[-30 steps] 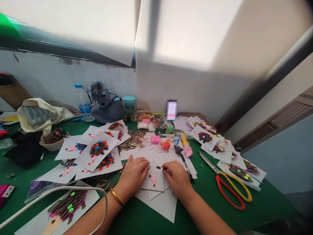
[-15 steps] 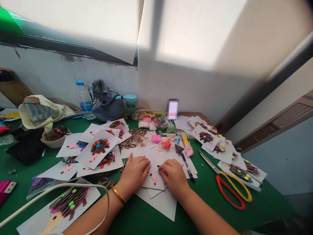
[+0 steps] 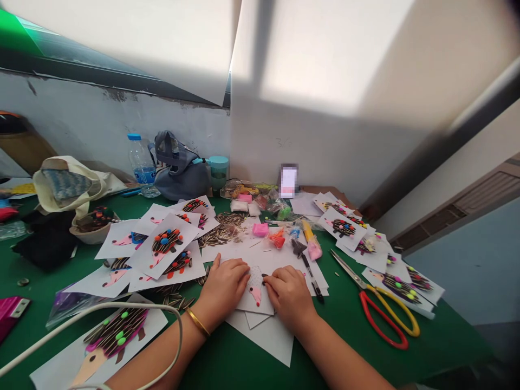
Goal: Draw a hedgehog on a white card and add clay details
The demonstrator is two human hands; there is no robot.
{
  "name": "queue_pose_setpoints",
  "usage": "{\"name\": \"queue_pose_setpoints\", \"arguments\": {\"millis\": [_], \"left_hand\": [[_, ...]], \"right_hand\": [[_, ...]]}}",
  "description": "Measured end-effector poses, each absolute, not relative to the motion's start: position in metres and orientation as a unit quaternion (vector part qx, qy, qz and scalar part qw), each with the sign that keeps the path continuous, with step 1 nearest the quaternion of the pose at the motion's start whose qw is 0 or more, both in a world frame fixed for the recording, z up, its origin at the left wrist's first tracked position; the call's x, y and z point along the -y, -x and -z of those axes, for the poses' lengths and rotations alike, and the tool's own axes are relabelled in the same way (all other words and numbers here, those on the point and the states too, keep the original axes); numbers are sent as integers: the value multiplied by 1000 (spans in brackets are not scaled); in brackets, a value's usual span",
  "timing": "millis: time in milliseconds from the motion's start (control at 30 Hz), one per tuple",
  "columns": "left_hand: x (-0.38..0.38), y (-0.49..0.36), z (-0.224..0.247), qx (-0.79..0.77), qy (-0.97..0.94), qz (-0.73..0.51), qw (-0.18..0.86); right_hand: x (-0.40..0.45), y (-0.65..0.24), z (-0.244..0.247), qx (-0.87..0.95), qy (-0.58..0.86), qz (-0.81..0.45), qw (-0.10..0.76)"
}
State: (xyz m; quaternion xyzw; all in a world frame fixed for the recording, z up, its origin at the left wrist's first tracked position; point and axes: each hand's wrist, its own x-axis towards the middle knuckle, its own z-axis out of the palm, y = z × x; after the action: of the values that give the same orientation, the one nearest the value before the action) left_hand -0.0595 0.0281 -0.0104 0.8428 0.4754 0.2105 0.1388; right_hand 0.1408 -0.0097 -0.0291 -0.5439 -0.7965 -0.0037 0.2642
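A white card (image 3: 264, 309) lies in front of me, bearing a small hedgehog figure (image 3: 255, 295) with a pink face, a red nose and a pale dotted body. My left hand (image 3: 225, 284) rests on the card's left side, fingers bent at the figure's edge and one digit stretched outward. At the figure's right side my right hand (image 3: 288, 292) is closed, fingertips pinched at a small dark piece of clay (image 3: 264, 275). The right fingers partly cover that piece. Under the card lie more white sheets (image 3: 280, 344).
Open scissors (image 3: 374, 292) and finished hedgehog cards (image 3: 341, 227) lie to the right. More cards (image 3: 164, 244) overlap at left. Sunflower seeds (image 3: 223, 227), pink clay (image 3: 260, 229) and a black pen (image 3: 312, 279) lie beyond my hands. A white cable (image 3: 122, 307) crosses my left forearm.
The view has shifted very slightly. Both hands and the card keep practically the same places, with no visible change of grip.
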Motion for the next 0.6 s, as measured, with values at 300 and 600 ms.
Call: {"name": "queue_pose_setpoints", "arguments": {"millis": [300,600], "left_hand": [[-29,60,13,-478,-841,-211,143],[-28,59,12,-477,-842,-209,141]], "right_hand": [[13,-143,35,807,520,43,275],[9,-143,32,788,547,-28,282]]}}
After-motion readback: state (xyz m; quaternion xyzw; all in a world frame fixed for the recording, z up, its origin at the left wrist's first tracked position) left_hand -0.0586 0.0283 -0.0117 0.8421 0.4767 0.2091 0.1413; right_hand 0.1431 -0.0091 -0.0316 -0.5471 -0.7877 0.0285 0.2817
